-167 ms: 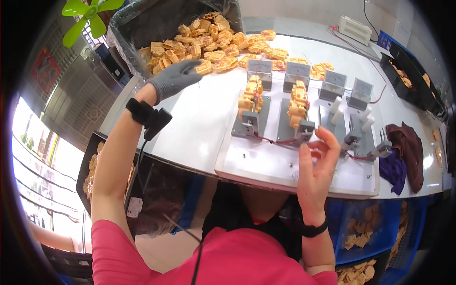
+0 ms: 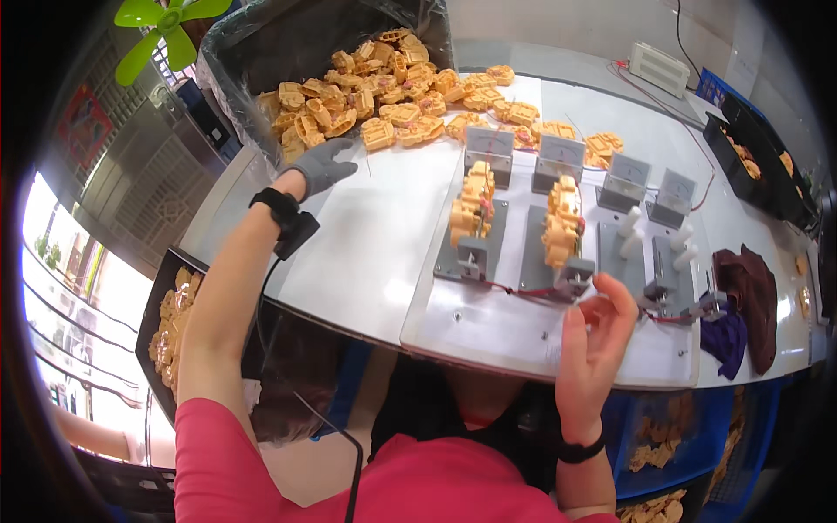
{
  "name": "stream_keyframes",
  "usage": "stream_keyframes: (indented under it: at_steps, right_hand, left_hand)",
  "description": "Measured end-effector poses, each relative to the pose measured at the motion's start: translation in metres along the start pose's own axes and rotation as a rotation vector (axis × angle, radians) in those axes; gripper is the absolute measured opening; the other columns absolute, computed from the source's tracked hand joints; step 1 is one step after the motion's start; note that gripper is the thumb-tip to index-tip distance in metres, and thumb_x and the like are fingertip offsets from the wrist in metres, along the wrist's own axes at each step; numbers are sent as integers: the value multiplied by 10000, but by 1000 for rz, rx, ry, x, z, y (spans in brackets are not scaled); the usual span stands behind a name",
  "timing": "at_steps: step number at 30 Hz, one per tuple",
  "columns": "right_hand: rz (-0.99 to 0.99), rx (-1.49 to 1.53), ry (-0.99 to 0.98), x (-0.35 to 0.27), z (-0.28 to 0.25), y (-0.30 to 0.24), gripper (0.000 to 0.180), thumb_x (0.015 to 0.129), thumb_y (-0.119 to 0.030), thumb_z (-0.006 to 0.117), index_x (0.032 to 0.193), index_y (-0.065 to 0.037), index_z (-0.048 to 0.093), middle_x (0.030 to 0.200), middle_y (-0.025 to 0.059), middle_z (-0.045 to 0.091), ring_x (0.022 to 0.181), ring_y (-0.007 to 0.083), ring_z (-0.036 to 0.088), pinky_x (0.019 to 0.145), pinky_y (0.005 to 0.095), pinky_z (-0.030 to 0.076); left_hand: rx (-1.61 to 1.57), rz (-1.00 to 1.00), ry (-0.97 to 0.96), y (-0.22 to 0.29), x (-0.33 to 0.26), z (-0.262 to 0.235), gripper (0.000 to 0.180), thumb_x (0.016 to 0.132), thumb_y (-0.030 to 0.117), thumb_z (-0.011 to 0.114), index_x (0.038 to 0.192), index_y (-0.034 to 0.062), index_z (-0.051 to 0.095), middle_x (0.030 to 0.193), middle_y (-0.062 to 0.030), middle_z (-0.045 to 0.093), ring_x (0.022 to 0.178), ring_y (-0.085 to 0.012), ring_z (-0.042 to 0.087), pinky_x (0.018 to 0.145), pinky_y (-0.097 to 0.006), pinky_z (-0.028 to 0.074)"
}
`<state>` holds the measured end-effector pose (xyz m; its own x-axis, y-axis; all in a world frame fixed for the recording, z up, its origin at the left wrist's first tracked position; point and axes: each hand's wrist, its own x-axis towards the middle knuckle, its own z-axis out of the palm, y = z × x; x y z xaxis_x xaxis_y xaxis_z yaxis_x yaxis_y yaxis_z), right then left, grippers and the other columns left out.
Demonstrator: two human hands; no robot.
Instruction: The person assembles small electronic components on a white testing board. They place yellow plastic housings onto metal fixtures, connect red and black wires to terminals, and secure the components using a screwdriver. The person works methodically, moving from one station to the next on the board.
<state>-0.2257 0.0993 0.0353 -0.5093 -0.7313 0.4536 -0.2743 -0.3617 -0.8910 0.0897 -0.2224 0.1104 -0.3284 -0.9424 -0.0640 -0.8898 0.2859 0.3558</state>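
Note:
My left hand [image 2: 321,168], in a grey glove, is over the white table just in front of the pile of yellow plastic parts [image 2: 384,83]. Its fingers are apart and nothing shows in them. My bare right hand [image 2: 593,349] is beside the clamp [image 2: 575,275] at the front of the second test fixture, thumb and forefinger apart, the other fingers curled. Whether a fingertip touches the clamp I cannot tell. Yellow parts stand in the first fixture [image 2: 473,205] and in the second, a yellow part [image 2: 562,222]. Two fixtures on the right, with white pegs [image 2: 629,234], carry no yellow part.
Behind the fixtures stand several meters [image 2: 558,161]. A lined bin [image 2: 235,87] at the back left holds many parts. Dark cloths [image 2: 745,301] and a black tray [image 2: 741,179] lie at the right. A green fan [image 2: 166,35] is at upper left.
The whole view has shifted slightly. My left hand has drawn back a little to the left, away from the nearest yellow parts. The right hand stays beside the second fixture's clamp.

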Motion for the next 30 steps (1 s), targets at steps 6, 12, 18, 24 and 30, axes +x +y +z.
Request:
stream_keyframes:
  at_steps: [6,12,18,24,30]
  right_hand:
    - [-72,-55,22,-2,2,-2,544,800,44,599,1320,7,442,1262,129,434,875,168,465,838,307,423]
    - [-106,-159,17,-2,3,-6,540,814,-10,602,1326,0,432,1302,150,417,877,174,459,846,314,417]
    - [-134,-182,34,-5,2,-1,536,829,-34,591,1337,9,428,1314,150,417,871,167,442,855,316,412]
    - [-142,-119,30,-1,5,0,522,850,35,584,1349,5,436,1314,123,437,906,153,458,856,297,411]
    - [-97,-103,1,0,6,-2,474,892,-31,626,1339,-30,468,1302,97,477,944,154,496,850,303,423]
  left_hand:
    - [313,-128,90,-4,85,33,829,816,403,686,1542,187,347,1613,-149,274,1482,-327,271,1208,-401,276]
    - [275,-158,0,-7,112,61,858,810,440,689,1548,197,325,1601,-179,263,1469,-355,288,1190,-429,312]
    - [237,-211,88,21,38,63,776,769,389,734,1450,184,423,1414,-192,429,1344,-381,427,1097,-456,424]
    - [226,-46,65,18,-23,66,707,750,266,708,1408,168,467,1347,-190,461,1279,-369,469,1082,-451,426]
    - [-440,13,120,-20,-49,69,679,776,254,660,1391,46,464,1315,-145,541,1187,-234,548,1014,-350,459]
